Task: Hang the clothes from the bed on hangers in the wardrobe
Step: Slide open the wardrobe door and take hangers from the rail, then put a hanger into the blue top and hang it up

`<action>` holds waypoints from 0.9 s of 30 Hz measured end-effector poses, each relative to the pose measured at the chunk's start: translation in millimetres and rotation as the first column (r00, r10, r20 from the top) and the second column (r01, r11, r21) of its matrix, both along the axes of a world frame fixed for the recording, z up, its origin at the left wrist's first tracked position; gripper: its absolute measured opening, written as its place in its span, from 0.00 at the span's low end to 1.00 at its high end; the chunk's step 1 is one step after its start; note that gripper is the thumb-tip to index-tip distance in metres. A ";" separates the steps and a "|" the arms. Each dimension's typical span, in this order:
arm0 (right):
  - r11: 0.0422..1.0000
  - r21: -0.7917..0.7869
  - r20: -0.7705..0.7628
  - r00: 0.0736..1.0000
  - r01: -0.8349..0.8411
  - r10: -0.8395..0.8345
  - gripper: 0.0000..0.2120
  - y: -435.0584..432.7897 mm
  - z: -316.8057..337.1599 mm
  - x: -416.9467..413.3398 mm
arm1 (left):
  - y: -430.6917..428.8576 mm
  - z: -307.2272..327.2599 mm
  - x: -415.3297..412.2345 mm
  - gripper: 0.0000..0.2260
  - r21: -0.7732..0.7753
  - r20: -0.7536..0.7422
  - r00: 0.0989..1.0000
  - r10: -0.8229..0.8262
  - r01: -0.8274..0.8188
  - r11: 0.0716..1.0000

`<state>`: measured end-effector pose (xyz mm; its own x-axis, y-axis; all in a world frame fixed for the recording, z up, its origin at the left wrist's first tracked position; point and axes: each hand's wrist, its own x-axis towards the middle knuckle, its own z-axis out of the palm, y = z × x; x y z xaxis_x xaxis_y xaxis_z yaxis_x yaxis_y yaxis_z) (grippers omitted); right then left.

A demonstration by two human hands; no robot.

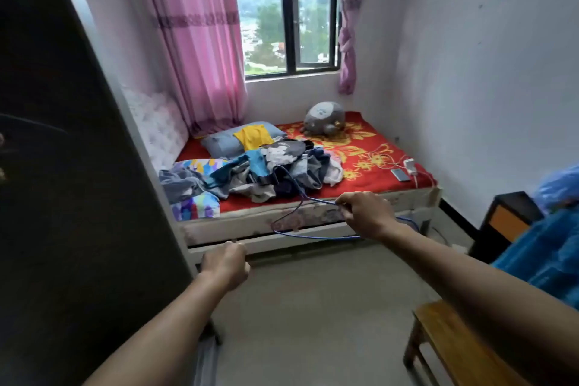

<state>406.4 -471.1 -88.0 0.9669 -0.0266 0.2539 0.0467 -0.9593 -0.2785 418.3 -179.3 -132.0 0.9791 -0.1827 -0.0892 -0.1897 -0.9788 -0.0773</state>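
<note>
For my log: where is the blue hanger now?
Head view, centre: the right hand grips the hanger before the bed, just below the clothes pile.

- The bedspread [360, 147] is blazing red, with yellow-gold flowers sprawling over it.
- The curtains [200, 41] are glowing pink, with darker purple bands running across.
- The clothes [282, 172] are mixing blues, greys and white in one heap.
- A bright yellow garment [252, 136] is standing out against a blue-grey pillow [219, 144].
- The wire hanger [313, 236] is showing blue.
- The plush toy [324, 119] is looking grey.
- The quilt [195, 207] is showing blue, yellow and red patches on white.
- The wardrobe door [62, 166] is looming dark brown.
</note>
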 end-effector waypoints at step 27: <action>0.385 0.665 -0.321 0.710 0.640 -0.626 0.20 -540.2 -85.6 -303.1 | -664.8 -65.1 -116.6 0.08 -0.160 -0.009 0.462 -0.887 0.875 0.457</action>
